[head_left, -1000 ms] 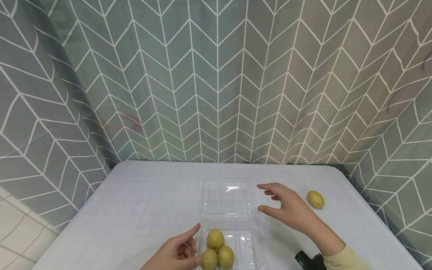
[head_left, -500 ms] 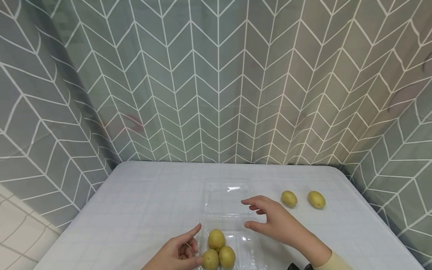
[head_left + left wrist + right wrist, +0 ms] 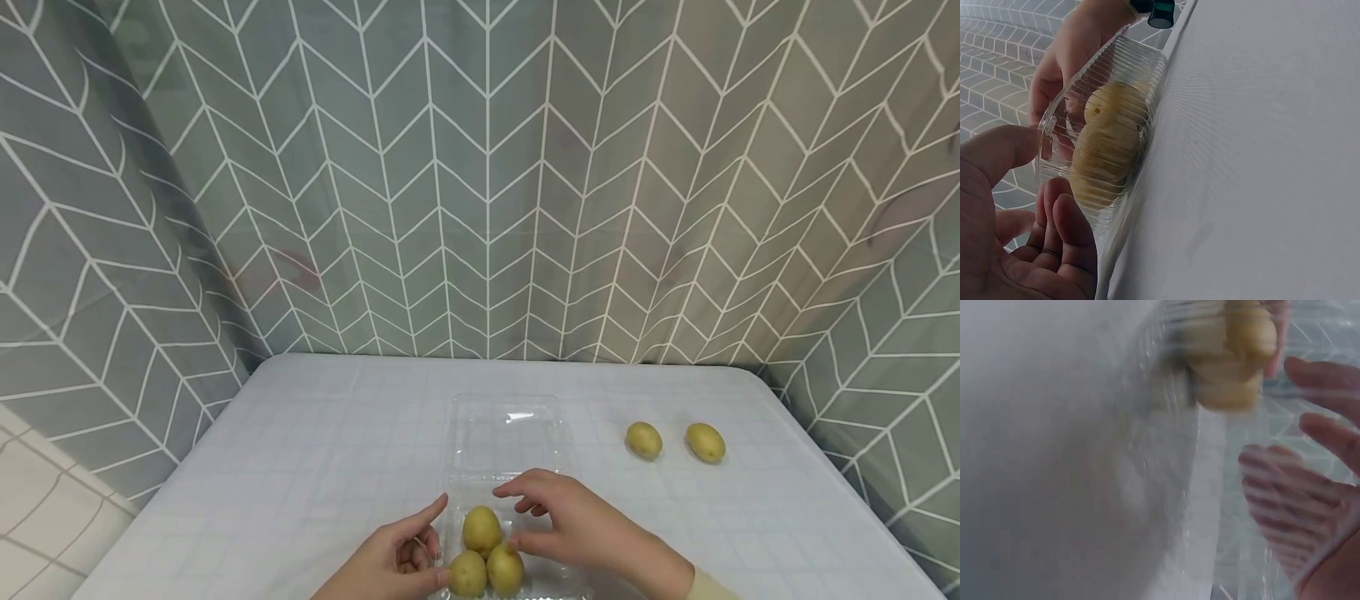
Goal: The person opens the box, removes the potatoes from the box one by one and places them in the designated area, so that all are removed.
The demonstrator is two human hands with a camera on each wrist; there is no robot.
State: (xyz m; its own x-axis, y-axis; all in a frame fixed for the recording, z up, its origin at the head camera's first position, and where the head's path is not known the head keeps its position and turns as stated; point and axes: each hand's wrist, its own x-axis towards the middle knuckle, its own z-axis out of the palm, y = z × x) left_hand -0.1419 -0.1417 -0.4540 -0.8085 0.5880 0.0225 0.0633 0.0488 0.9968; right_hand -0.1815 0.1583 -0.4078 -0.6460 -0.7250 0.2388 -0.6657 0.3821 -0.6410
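Three yellow oval fruits (image 3: 481, 528), kind unclear, sit together in the near half of a hinged clear plastic container (image 3: 551, 583). Its lid (image 3: 498, 442) lies folded back on the table. My left hand (image 3: 397, 554) steadies the container's left side. In the left wrist view, the thumb (image 3: 1007, 150) touches the rim and the other fingers (image 3: 1072, 225) rest loosely curled by the ribbed wall. Over the container's right part hovers my right hand (image 3: 558, 517), thumb and forefinger apart, the thumb overlapping the right-hand fruit in the head view. Blur in the right wrist view hides any contact.
Two more yellow fruits (image 3: 644, 440) lie side by side on the white table (image 3: 337, 442), right of the lid. A grey curtain (image 3: 487, 208) with white chevrons hangs behind and along both sides. A dark green device (image 3: 1160, 12) sits at the right wrist.
My right hand has moved left and nearer, from beside the lid to over the fruits in the container, uncovering the second fruit on the table. The left hand stays put.
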